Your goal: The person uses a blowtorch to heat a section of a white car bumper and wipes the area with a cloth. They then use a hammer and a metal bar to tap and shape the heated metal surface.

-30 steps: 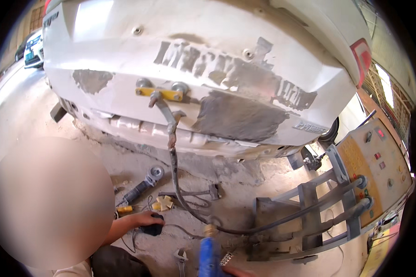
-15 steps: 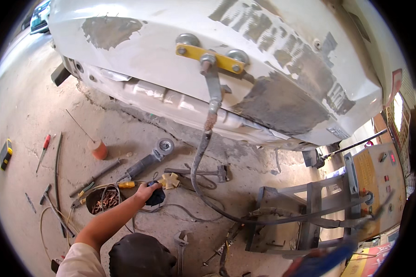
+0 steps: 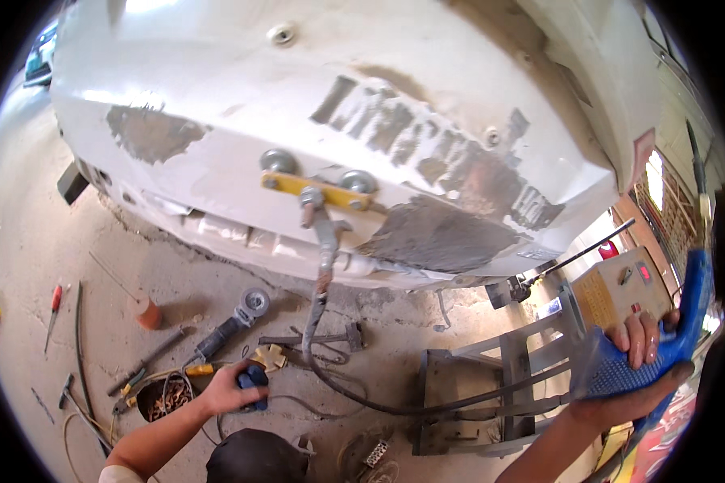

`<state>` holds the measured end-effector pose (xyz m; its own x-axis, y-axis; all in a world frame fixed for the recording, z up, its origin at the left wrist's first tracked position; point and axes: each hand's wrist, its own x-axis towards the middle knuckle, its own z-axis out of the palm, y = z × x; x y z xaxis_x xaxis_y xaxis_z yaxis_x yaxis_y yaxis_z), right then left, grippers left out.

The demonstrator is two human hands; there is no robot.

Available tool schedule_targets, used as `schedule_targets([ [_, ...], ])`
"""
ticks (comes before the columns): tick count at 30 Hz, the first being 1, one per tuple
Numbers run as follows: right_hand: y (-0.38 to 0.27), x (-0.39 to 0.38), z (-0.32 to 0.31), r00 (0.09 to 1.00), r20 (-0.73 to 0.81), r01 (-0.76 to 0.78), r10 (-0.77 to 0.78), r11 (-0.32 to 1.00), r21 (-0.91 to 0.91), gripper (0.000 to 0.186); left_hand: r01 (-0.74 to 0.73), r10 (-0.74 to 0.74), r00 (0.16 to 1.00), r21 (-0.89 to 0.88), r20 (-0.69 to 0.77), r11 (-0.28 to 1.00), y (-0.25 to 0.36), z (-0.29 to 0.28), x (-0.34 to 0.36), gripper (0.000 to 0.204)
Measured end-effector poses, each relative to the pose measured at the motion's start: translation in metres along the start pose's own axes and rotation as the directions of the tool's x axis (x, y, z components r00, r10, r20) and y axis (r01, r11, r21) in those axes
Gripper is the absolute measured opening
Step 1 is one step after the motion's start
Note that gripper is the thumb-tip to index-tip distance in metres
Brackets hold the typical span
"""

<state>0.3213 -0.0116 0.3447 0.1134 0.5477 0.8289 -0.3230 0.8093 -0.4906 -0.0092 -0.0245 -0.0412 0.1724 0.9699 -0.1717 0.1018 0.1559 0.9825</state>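
Note:
My left hand (image 3: 232,390) is low over the floor, fingers closed round a dark blue piece (image 3: 254,385) whose kind is unclear. A cream-yellow star-shaped piece (image 3: 273,357) sits at its fingertips; I cannot tell whether the two are joined. At the far right my right hand (image 3: 641,354) grips the blue pistol-shaped gun (image 3: 691,302), its thin dark tip pointing up. In front is a white car panel (image 3: 217,80) with bare grey patches. A yellow bar (image 3: 282,182) with round metal discs is fixed to it, and a cable (image 3: 308,338) hangs from the bar.
A machine box (image 3: 620,278) stands on a metal frame (image 3: 515,362) at right. Left on the floor lie a grinder (image 3: 225,330), hammers (image 3: 338,336), a red screwdriver (image 3: 54,310), an orange-red pot (image 3: 147,314) and a container of copper-coloured bits (image 3: 171,398). Cables cross the floor.
The blue gun has risen from a blur at the lower right to upright at the far right. The view has shifted, so the panel sits lower and further left. My left hand keeps its hold.

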Motion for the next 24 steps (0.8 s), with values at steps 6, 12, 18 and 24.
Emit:
schedule_targets([
  [6,0.015,-0.01,-0.008,0.964,0.212,-0.234,0.161,0.893,0.386,0.042,-0.537,0.635,0.772,0.563,0.027,0.628,0.134,0.066,0.013,0.053],
  [12,0.019,-0.02,-0.048,0.975,0.193,-0.185,0.111,0.888,0.421,0.041,-0.569,0.983,0.183,0.817,0.015,0.094,0.217,0.115,0.082,0.058],
  [18,0.035,-0.022,-0.1,0.985,0.173,-0.109,0.024,0.857,0.504,0.051,-0.324,0.957,-0.182,0.933,-0.227,0.159,0.284,0.147,0.165,0.055],
  [24,0.056,-0.026,-0.142,0.955,0.226,-0.284,0.192,0.814,0.506,0.058,-0.27,0.975,0.129,0.953,0.18,-0.14,0.199,0.161,0.176,0.048],
])
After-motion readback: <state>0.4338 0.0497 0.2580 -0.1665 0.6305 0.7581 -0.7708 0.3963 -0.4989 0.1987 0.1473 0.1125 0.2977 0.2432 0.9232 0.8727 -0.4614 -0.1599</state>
